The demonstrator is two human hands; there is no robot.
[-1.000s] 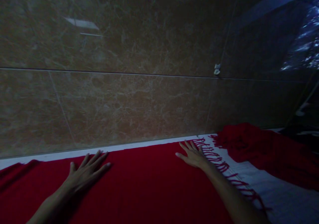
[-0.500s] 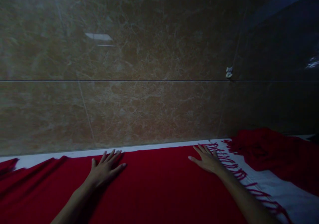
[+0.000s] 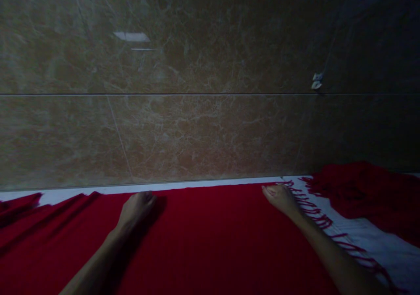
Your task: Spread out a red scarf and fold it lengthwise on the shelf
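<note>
fingers on the left hand (image 3: pixel 136 205) and right hand (image 3: pixel 280 196) have curled in since half a second ago, when they lay spread flat; both hands sit at much the same places on the cloth (image 3: pixel 213 238). that red cloth lies spread over the white surface (image 3: pixel 364 233), its far edge just short of the wall (image 3: pixel 203 142), its near part running out of view. left hand is bunched into a loose fist near the far edge; right hand is closed by the far right corner, just beside the fringe (image 3: pixel 310 207). both seem to have the edge in their grip, though how much is caught can't be told, as the fingers hide it. it should be light, soft and limp, not slippery, hard to damage but quick to wrinkle, as the folds at left suggest. best hold: two pinches set well apart on the plain far edge, clear of the fringe, which could snag. a red heap (image 3: pixel 367 194) lies apart at far right.
</note>
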